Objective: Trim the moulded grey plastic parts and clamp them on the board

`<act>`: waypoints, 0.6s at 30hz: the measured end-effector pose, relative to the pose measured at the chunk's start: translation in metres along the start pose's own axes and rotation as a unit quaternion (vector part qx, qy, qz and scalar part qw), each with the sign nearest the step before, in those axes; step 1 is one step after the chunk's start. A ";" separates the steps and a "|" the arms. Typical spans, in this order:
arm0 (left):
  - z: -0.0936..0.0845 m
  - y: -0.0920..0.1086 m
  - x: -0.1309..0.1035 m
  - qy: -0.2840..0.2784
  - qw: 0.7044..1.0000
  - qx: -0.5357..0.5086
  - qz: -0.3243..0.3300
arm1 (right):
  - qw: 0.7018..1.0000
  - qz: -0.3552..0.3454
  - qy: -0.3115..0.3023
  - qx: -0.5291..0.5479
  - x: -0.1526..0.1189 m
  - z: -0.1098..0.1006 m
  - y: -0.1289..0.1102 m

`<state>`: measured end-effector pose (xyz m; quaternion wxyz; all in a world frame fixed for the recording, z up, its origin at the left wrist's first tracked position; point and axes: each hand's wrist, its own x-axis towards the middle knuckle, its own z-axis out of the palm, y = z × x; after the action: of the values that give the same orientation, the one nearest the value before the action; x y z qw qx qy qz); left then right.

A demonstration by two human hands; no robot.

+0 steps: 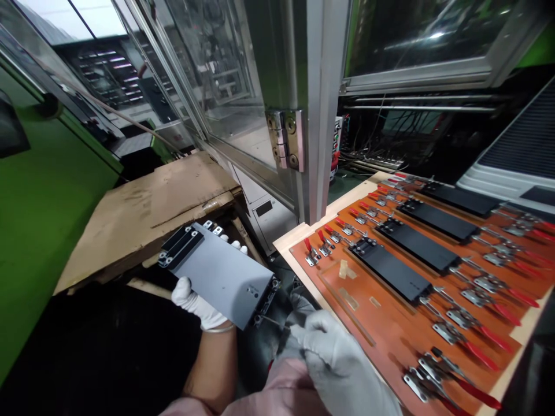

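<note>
A flat grey panel [225, 274] with black brackets at both ends is held up, tilted, left of the fixture board. My left hand [197, 303], in a white glove, grips it from below, with the thumb on the near edge and fingertips showing past the far edge. My right hand [316, 338], also gloved, is closed around a thin metal tool [273, 321], whose tip reaches the panel's lower right corner by the black end piece. Whether the tip touches the panel is too small to tell.
On the right, an orange fixture board [390, 329] carries several dark panels [390, 267] under red-handled toggle clamps [472, 346]. Brown cardboard [173, 190] covers a surface at left. A metal-framed glass door [318, 115] stands ahead, and a green machine [43, 202] is at far left.
</note>
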<state>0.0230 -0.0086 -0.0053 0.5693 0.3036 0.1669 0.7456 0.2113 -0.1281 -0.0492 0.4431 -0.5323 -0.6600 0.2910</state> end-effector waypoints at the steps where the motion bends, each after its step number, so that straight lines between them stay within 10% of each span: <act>1: 0.000 0.000 0.000 0.001 1.000 0.003 0.003 | 1.000 0.006 -0.004 0.009 0.000 0.000 -0.001; 18: -0.004 -0.005 0.001 0.035 0.999 0.003 0.034 | 1.000 0.006 -0.026 0.011 0.003 0.001 -0.004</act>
<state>0.0242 -0.0054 -0.0109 0.5369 0.2843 0.1787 0.7739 0.2080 -0.1265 -0.0452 0.4299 -0.5242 -0.6645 0.3144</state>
